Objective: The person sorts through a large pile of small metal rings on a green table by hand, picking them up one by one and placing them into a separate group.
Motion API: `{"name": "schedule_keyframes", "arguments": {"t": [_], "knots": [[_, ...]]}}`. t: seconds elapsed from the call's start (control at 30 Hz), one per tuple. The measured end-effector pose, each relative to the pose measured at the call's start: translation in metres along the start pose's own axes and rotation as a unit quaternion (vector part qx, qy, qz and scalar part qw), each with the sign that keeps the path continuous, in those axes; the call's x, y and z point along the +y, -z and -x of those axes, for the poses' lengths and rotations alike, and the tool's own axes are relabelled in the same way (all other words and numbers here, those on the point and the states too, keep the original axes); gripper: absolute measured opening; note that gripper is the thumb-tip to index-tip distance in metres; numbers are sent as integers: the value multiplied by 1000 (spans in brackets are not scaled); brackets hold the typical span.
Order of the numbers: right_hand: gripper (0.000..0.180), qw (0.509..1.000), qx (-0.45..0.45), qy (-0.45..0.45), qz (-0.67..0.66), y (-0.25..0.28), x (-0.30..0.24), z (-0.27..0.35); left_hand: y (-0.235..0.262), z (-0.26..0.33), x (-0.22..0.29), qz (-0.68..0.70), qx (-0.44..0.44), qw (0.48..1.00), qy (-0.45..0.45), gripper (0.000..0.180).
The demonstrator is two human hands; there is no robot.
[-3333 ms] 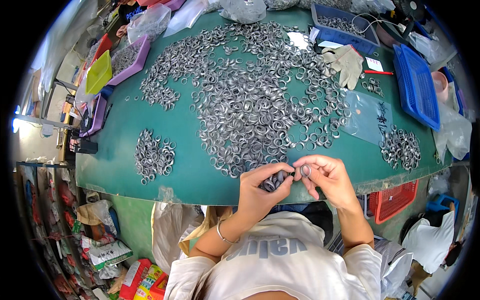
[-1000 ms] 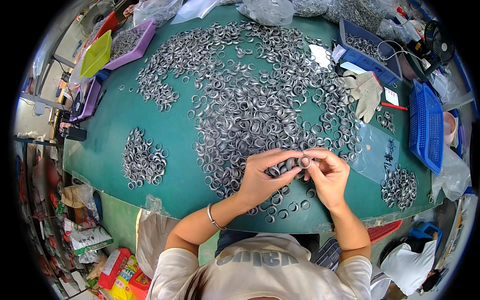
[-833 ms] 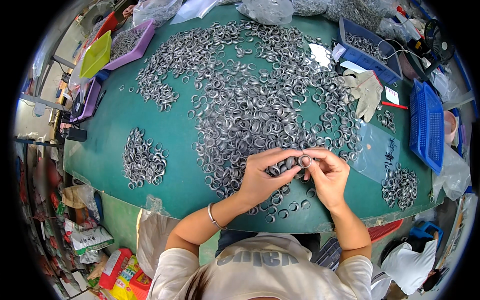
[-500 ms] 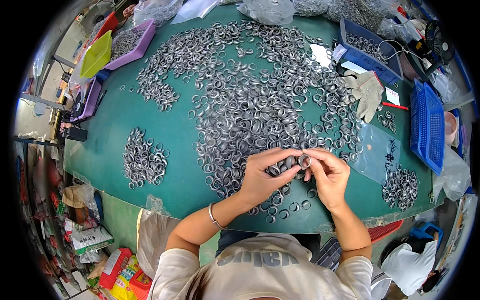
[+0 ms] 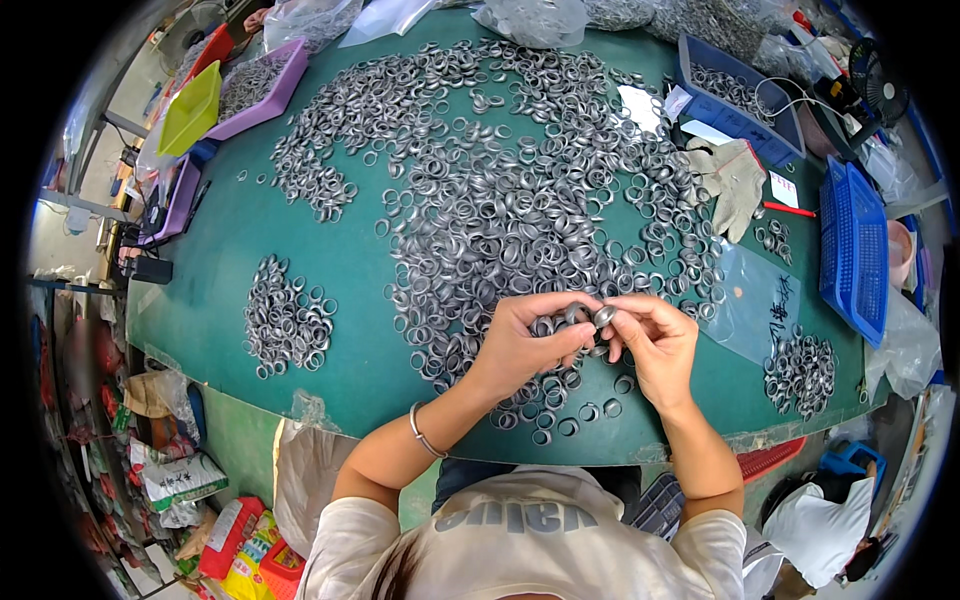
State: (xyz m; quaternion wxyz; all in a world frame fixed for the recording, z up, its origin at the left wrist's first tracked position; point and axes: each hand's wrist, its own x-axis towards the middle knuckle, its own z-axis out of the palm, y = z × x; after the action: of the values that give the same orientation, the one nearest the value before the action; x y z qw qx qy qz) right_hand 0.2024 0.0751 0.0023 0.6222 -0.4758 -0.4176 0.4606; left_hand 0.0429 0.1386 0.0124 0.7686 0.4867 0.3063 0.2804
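Both hands are held together over the near edge of a large heap of grey metal rings [image 5: 490, 220] on a green table. Between the thumb and fingers of my right hand [image 5: 658, 350], a single metal ring [image 5: 604, 317] is pinched, its smooth outer band showing. My left hand [image 5: 525, 345] is curled around several more rings [image 5: 574, 314], its fingertips almost against the right hand's. The fingers partly hide how many rings the left hand holds. A few loose rings [image 5: 568, 427] lie on the table just below the hands.
Smaller ring piles sit at the left [image 5: 288, 318] and right [image 5: 800, 372]. Grey work gloves [image 5: 730, 185], a clear plastic bag [image 5: 748, 305], a blue basket [image 5: 853, 250] and a blue bin [image 5: 735, 118] line the right side. A purple tray [image 5: 262, 95] stands far left.
The ring in my right hand has turned, from its round opening facing up to its outer band showing. My left thumb has shifted slightly; the heap looks unchanged.
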Motion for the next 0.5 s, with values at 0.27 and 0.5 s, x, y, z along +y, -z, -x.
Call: {"name": "schedule_keyframes", "arguments": {"t": [0.27,0.5], "knots": [[14,984,-61,-103,-135,9,0,-4,0,0,1,38,-21,999,22,20],[16,979,-88,-110,-150,7,-1,-6,1,1,1,60,-16,998,26,19]]}}
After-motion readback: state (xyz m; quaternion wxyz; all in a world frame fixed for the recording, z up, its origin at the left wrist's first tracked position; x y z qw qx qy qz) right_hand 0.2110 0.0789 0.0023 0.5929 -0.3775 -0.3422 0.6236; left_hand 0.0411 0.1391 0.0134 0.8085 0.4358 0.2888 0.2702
